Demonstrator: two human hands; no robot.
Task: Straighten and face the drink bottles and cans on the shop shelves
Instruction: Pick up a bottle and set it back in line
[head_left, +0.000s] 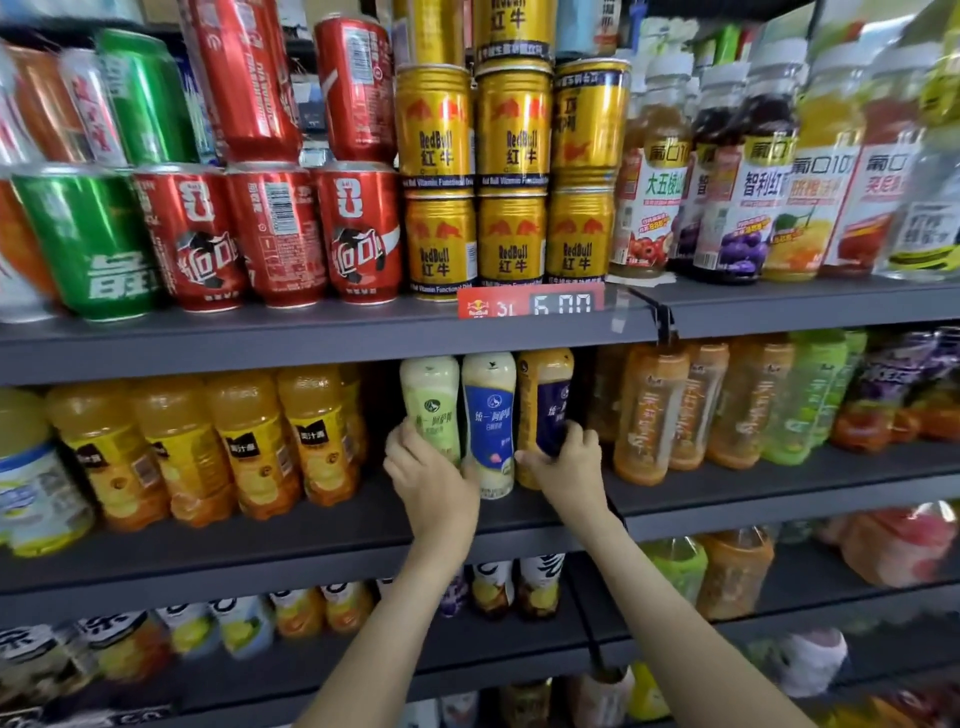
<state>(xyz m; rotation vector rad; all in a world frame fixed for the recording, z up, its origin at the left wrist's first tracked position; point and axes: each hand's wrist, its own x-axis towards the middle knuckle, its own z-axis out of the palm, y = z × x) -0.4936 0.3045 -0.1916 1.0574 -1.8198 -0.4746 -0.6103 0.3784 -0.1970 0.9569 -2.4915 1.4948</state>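
Note:
Three slim milk-tea bottles stand side by side on the middle shelf (311, 540). My left hand (431, 480) wraps the lower part of the pale green bottle (431, 405). My right hand (563, 465) grips the lower part of the dark blue and yellow bottle (545, 400). Between them the white bottle with a blue label (488, 421) stands upright, touched by neither hand as far as I can tell. All three labels face front.
Orange juice bottles (244, 447) stand left of my hands, orange tea bottles (654, 415) right. The upper shelf holds red cola cans (358, 234), gold Red Bull cans (511, 234) and juice bottles (737, 197). A price tag (530, 301) hangs above.

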